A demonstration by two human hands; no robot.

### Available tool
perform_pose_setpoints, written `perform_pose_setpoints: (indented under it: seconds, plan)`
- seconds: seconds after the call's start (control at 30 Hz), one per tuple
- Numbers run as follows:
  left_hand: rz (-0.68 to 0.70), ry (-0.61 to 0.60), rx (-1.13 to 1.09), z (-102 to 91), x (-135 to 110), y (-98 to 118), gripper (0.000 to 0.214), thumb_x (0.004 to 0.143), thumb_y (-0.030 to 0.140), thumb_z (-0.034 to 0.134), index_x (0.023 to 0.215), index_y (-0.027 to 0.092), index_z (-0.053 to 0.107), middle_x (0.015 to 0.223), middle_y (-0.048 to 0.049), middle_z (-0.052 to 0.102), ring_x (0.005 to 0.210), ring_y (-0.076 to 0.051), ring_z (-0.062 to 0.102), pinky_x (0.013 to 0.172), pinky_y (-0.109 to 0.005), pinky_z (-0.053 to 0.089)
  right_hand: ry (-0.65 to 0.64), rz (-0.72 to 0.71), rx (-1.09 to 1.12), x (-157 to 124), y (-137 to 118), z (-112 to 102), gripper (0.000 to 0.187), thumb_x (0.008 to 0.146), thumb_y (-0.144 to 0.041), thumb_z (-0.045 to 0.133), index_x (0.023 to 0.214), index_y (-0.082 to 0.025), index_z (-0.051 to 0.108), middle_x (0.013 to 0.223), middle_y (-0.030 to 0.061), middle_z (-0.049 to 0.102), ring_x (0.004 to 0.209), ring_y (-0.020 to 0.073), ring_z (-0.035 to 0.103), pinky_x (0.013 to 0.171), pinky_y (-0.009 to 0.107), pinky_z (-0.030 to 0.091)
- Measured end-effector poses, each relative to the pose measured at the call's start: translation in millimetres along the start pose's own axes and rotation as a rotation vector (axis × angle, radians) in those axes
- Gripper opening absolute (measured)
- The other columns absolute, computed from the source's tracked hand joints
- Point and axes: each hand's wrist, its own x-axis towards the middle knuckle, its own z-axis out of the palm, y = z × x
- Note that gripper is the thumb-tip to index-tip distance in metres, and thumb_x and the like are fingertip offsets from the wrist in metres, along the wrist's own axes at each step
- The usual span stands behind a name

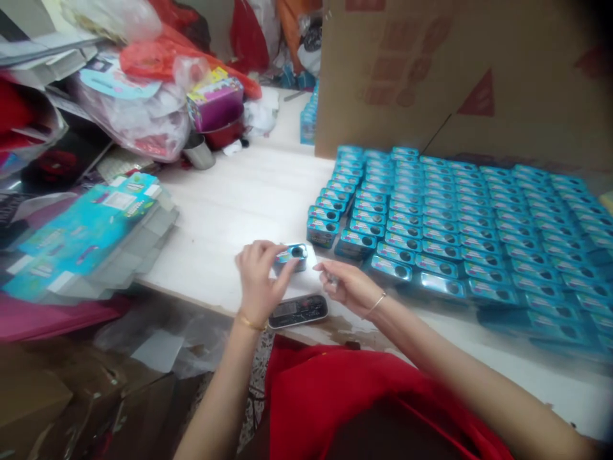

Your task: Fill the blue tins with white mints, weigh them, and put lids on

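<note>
My left hand [258, 278] is closed around a small blue box [293, 254] with a round window, held just above the white table [230, 211]. My right hand [347, 284] hovers beside it to the right, fingers pinched together; what they hold, if anything, is too small to name. A dark phone-like device [297, 310] lies on the table's near edge just under both hands. To the right, several rows of identical blue boxes [454, 217] stand packed together.
A stack of flattened blue cartons [90, 236] lies at the left. Plastic bags, a purple box [215, 102] and clutter fill the back left. A large cardboard box [454, 70] stands behind the rows. Brown cardboard [57, 390] lies on the floor.
</note>
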Motion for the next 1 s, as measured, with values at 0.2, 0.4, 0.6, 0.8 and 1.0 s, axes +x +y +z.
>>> perform_pose_setpoints:
  seconds: [0.2, 0.4, 0.6, 0.8, 1.0]
  plan:
    - [-0.01, -0.17, 0.048, 17.1, 21.7, 21.6, 0.017, 0.085, 0.032, 0.055, 0.076, 0.019, 0.061, 0.082, -0.0025, 0.059, 0.083, -0.019, 0.051, 0.08, -0.038, 0.03, -0.001, 0.026, 0.095, -0.3, 14.1, -7.3, 0.027, 0.073, -0.036, 0.069, 0.084, -0.012, 0.062, 0.059, -0.0031, 0.052, 0.042, 0.0037, 0.038, 0.036, 0.016, 0.019]
    - [0.272, -0.384, -0.073, -9.4, 14.7, 38.8, 0.031, 0.084, 0.036, 0.056, 0.113, 0.025, 0.057, 0.114, -0.0067, 0.057, 0.108, -0.023, 0.049, 0.093, -0.04, 0.031, -0.157, 0.145, 0.311, -3.8, 22.7, -7.9, 0.031, 0.085, -0.043, 0.054, 0.086, -0.013, 0.061, 0.06, -0.001, 0.052, 0.043, 0.0058, 0.043, 0.032, 0.015, 0.019]
    - [0.225, -0.499, 0.132, -7.4, 23.0, -3.3, 0.07, 0.079, 0.05, 0.059, 0.138, 0.022, 0.032, 0.131, -0.0139, 0.049, 0.119, -0.03, 0.044, 0.098, -0.046, 0.029, -0.057, 0.185, 0.28, -27.0, 42.8, -43.5, 0.02, 0.082, -0.03, 0.059, 0.084, -0.01, 0.063, 0.059, -0.0014, 0.052, 0.039, 0.0018, 0.034, 0.033, 0.014, 0.013]
    - [0.187, -0.616, 0.153, -1.5, 31.6, -23.6, 0.04, 0.086, 0.041, 0.053, 0.12, 0.022, 0.047, 0.107, -0.0073, 0.062, 0.096, -0.023, 0.056, 0.089, -0.04, 0.034, 0.037, 0.142, 0.274, -57.0, 68.1, -86.1, 0.025, 0.078, -0.036, 0.065, 0.081, -0.012, 0.061, 0.057, -0.0026, 0.051, 0.04, 0.0022, 0.032, 0.035, 0.016, 0.013]
    - [0.285, -0.625, 0.093, 7.5, 40.9, 2.7, 0.029, 0.083, 0.032, 0.057, 0.11, 0.021, 0.053, 0.096, -0.0043, 0.062, 0.089, -0.02, 0.056, 0.084, -0.035, 0.036, 0.08, 0.119, 0.229, -67.4, 81.6, -99.8, 0.032, 0.076, -0.043, 0.066, 0.083, -0.012, 0.061, 0.056, -0.0035, 0.049, 0.041, 0.0025, 0.031, 0.036, 0.017, 0.012]
